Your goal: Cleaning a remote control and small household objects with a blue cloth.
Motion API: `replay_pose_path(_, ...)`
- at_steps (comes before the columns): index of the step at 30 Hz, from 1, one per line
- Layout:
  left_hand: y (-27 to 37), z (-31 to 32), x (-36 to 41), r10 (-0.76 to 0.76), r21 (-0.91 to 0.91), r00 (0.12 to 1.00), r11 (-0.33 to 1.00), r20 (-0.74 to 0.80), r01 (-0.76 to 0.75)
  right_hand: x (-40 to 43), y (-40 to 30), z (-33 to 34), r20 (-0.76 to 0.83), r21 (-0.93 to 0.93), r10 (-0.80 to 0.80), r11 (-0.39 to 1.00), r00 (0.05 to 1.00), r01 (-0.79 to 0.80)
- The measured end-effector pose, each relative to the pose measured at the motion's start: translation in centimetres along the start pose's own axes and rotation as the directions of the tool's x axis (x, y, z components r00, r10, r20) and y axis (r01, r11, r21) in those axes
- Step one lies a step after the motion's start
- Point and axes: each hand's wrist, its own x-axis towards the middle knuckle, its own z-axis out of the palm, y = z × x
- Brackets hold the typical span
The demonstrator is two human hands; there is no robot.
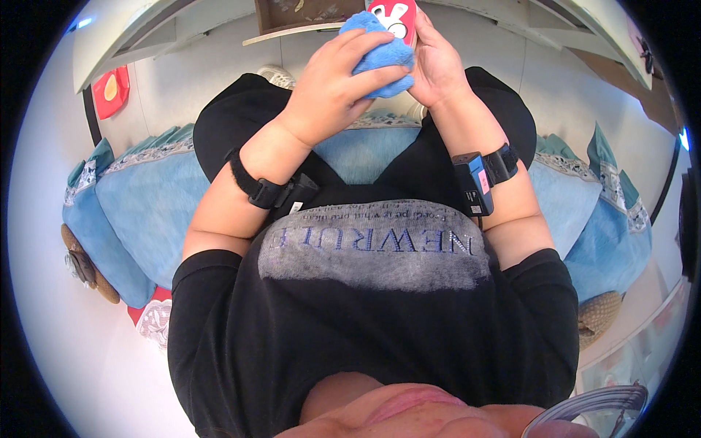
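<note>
At the top of the view, my left hand (337,82) grips a fluffy blue cloth (383,55), with its fingers spread over the folds. The cloth lies against a red rounded case (408,16) that bears a white cartoon rabbit. My right hand (441,68) holds this case from the right side, thumb along its edge. The cloth covers the case's lower left part, and the picture's top rim cuts off its far end. Both hands are raised in front of my knees, close together.
An open drawer (306,13) with small scraps inside lies just beyond my hands. I sit on a seat with a blue plush cover (148,202) and ruffled trim. A light shoe (277,75) is on the floor. At the left hangs a red item (111,92) with a pale oval.
</note>
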Motion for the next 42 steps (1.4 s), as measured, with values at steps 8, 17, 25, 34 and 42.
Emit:
replay_pose_path(8, -0.9, -1.5, -0.7, -0.037, 0.056, 0.994, 0.997, -0.106, 0.043, 1.0, 0.0, -2.0, 0.12, 0.132, 0.08, 0.987, 0.99, -0.096)
replay_pose_path(17, -0.9, -0.9, -0.8, 0.134, 0.237, 0.989, 0.965, -0.07, -0.114, 0.2, 0.1, -0.8, 0.058, 0.085, 0.09, 0.992, 0.994, -0.094)
replay_pose_path(25, -1.2, -2.0, -0.4, -0.09, 0.093, 0.977, 0.99, -0.193, 0.11, 1.3, 0.7, -2.6, 0.25, 0.119, 0.122, 0.981, 0.96, -0.156)
replay_pose_path(34, -0.4, -0.9, 1.4, 0.108, 0.174, 0.989, 0.981, -0.101, -0.09, 0.0, 1.2, -0.2, 0.168, -0.285, 0.058, 0.958, 0.984, -0.008)
replay_pose_path(42, -1.3, -3.4, 1.6, -0.264, 0.027, 0.95, 0.962, -0.163, 0.272, 0.7, 1.5, -1.0, 0.369, -0.149, 0.26, 0.964, 0.892, -0.22)
